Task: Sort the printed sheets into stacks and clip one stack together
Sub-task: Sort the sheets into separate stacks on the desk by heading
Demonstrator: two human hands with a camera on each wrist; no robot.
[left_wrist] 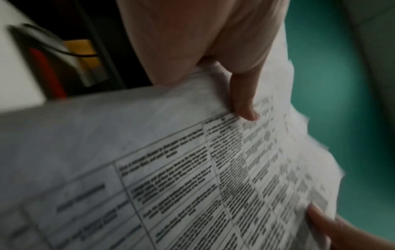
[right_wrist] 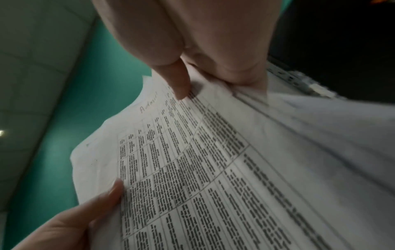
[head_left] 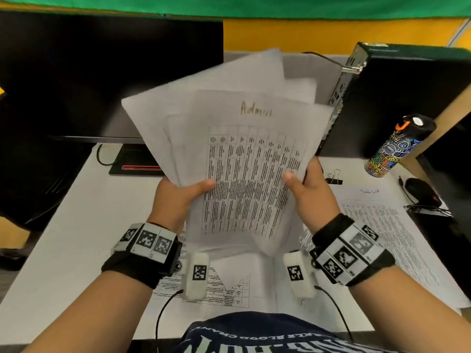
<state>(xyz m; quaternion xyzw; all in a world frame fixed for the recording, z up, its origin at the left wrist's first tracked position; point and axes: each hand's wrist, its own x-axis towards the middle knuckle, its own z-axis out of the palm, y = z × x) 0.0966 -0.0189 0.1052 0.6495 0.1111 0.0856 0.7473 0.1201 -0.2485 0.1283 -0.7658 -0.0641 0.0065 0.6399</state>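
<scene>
A fanned, uneven bundle of white printed sheets (head_left: pixel 244 159), the top one carrying a dense table and a handwritten heading, is held up above the white desk (head_left: pixel 84 220). The left hand (head_left: pixel 178 200) and the right hand (head_left: pixel 311 192) each pinch its lower edge, thumbs on the front. A black binder clip (head_left: pixel 334 178) lies on the desk just beyond the right hand.

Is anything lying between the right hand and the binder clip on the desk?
Nothing visible does. The binder clip lies on the bare desk just beyond the right hand, which, like the left hand, grips the fanned sheets.
</scene>
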